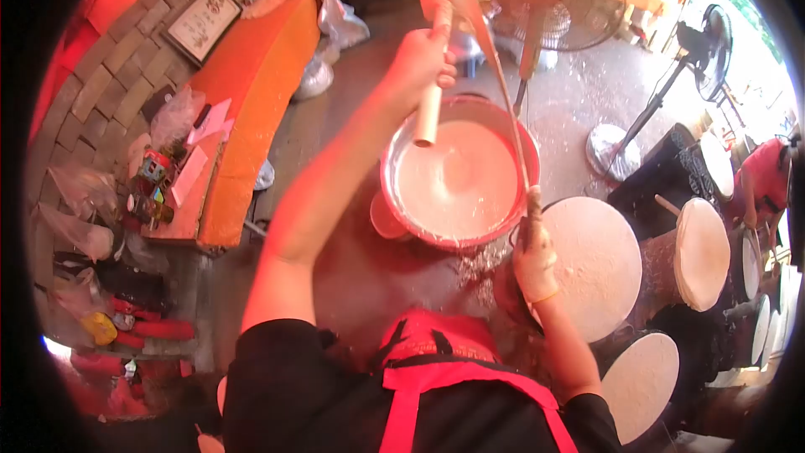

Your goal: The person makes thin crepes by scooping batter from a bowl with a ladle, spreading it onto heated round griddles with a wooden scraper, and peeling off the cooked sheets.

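My left hand (423, 63) is raised above a red-rimmed tub (387, 189) and wrapped round the wooden handle of a ladle (428, 113). The ladle's head, smeared with batter, points away from me at the top of the view. Pale, thick batter (457, 180) fills much of the tub. My right hand (535, 256) is closed at the tub's right side, on the near end of a long thin stick (507, 96). The stick slants up towards the ladle's head; whether they touch I cannot tell. Beside this hand lies a round griddle (591, 268) covered with a pale layer.
More round, pale-topped griddles (641, 386) stand along the right. Two standing fans (708, 54) are at the back. An orange counter (251, 126) holding papers and bags runs along the left. Another person (763, 180) bends at the far right. Crumbs (478, 273) lie near the tub.
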{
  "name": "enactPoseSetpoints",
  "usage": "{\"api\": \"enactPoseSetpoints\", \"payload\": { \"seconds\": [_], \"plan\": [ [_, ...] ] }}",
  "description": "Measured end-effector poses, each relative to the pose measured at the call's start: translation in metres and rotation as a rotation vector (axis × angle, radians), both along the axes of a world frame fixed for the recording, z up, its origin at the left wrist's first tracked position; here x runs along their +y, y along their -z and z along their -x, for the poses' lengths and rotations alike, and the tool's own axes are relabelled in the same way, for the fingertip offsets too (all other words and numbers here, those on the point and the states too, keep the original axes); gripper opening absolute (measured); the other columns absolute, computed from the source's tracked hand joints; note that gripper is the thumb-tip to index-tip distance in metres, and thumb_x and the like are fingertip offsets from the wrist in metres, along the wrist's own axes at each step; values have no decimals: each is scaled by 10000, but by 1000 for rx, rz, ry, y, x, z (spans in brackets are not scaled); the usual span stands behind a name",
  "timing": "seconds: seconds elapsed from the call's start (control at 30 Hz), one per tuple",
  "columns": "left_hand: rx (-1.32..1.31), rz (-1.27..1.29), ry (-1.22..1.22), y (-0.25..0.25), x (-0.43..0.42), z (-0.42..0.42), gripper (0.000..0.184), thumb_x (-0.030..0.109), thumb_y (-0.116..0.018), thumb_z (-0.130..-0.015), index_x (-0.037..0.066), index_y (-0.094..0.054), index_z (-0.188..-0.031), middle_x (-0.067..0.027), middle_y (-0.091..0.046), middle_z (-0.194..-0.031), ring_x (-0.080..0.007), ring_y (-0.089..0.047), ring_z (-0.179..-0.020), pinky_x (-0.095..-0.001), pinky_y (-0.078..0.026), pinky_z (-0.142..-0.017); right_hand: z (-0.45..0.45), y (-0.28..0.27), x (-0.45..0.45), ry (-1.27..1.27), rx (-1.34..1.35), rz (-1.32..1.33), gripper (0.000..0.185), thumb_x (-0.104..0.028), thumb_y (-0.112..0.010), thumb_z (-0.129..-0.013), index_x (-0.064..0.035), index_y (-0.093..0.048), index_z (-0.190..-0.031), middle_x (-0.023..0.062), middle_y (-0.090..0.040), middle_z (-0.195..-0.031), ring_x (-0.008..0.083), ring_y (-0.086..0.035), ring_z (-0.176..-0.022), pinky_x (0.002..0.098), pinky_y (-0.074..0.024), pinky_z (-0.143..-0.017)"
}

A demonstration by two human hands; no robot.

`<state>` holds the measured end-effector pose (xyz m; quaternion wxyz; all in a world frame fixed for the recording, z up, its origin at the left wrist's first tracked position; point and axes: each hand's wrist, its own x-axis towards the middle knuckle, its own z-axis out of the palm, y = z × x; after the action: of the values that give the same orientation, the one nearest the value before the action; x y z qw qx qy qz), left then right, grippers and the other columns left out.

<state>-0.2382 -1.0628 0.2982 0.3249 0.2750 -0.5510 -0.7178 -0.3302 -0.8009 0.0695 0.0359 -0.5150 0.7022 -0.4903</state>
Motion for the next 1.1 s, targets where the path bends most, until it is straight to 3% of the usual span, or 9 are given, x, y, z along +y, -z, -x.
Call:
{"api": "enactPoseSetpoints", "payload": {
  "seconds": [0.13,0.3,0.37,0.47,0.6,0.87,0.97,1.03,1.1],
  "plan": [
    [-288,124,98,-31,-19,-24,304,325,-448,-1041,25,-443,-994,24,-393,-669,-28,-349,-475,-181,-282,-374,1,-41,-6,195,237,84,678,1,-482,-906,-115,-258,-1535,208,-599,-1261,333,-652,-825,391,-526,-679],
    [-313,-934,469,38,-47,-47,194,218,-457,-1033,35,-406,-988,11,-438,-719,-13,-407,-489,-140,-353,-371,-45,-7,16,301,277,-359,705,-73,-460,-931,-241,-183,-1557,214,-617,-1004,389,-650,-838,473,-526,-679],
    [-391,-811,537,74,-19,-66,210,220,-458,-1033,19,-400,-1011,10,-429,-720,-18,-401,-480,-148,-355,-359,-87,22,62,326,166,-190,713,-55,-491,-905,-207,-224,-1548,224,-616,-1144,389,-650,-915,470,-528,-749],
    [-588,-756,563,79,49,-88,248,225,-461,-1035,-13,-397,-1062,5,-416,-716,-21,-386,-474,-149,-343,-351,-141,56,145,395,20,-78,727,-17,-524,-870,-171,-269,-1533,226,-567,-1294,384,-632,-1019,446,-518,-806],
    [-830,-754,872,65,154,-94,255,240,-409,-1055,-12,-404,-1092,-2,-406,-740,-8,-356,-460,-147,-316,-329,-232,52,260,527,-443,50,471,-66,-467,-989,-89,-403,-1455,67,-555,-674,148,-540,-578,303,-476,-587],
    [-1214,-1222,1553,88,453,-46,238,167,-414,-1033,-44,-415,-1143,5,-398,-708,-40,-390,-472,-169,-359,-344,-398,24,472,1095,-548,199,361,-243,-453,-1020,11,-530,-1265,51,-560,-644,103,-476,-472,257,-391,-473],
    [-1211,-842,1748,69,603,-43,206,101,-486,-968,-49,-449,-1105,14,-414,-693,-39,-405,-486,-166,-342,-356,-440,-3,557,1292,-429,240,372,-269,-441,-1025,14,-538,-1246,49,-561,-659,91,-470,-478,253,-381,-469],
    [-838,-28,2056,70,702,-43,149,90,-516,-936,-33,-503,-1019,12,-449,-695,-49,-422,-489,-193,-338,-376,-453,-29,620,1387,-383,128,391,-249,-483,-1008,17,-519,-1293,87,-571,-698,157,-524,-530,283,-436,-530],
    [-372,719,2001,65,786,-60,141,104,-564,-890,-13,-543,-966,-5,-488,-687,-81,-471,-497,-231,-375,-410,-456,-62,674,1441,-71,-17,442,-294,-501,-1004,-41,-501,-1366,98,-645,-808,184,-599,-594,309,-480,-578]
  ]
}}
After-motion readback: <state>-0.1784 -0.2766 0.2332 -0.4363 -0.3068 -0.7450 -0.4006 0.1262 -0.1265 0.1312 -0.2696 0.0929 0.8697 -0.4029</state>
